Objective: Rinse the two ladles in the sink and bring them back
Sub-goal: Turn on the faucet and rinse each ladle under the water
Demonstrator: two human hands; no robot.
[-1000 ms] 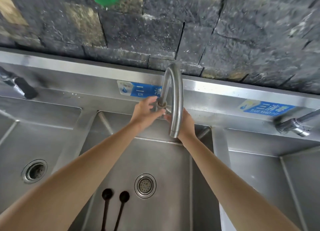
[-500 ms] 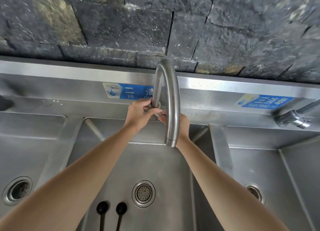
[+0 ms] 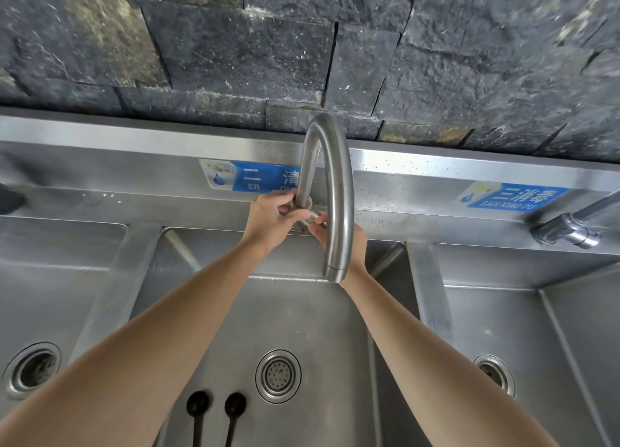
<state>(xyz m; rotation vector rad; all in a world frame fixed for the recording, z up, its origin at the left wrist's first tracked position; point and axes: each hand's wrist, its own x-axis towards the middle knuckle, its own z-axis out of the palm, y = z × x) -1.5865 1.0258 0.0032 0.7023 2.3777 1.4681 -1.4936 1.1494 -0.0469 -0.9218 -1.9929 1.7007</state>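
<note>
Two small dark ladles lie side by side on the floor of the middle steel basin (image 3: 302,312), left ladle (image 3: 198,404) and right ladle (image 3: 235,405), bowls up-frame, handles running off the bottom edge. A curved steel faucet (image 3: 339,191) arches over this basin; no water comes from its spout. My left hand (image 3: 271,220) is closed around the base of the faucet. My right hand (image 3: 335,237), partly hidden behind the spout, pinches the small handle at the faucet's base.
A round strainer drain (image 3: 277,376) sits right of the ladles. Left basin drain (image 3: 32,369) and right basin drain (image 3: 495,374) flank the middle one. A second tap (image 3: 567,230) juts in at right. Blue labels and a dark stone wall stand behind.
The view has dropped and shifted right, bringing the right basin's drain into sight. Both hands have stayed at the faucet base, and the ladles have not moved.
</note>
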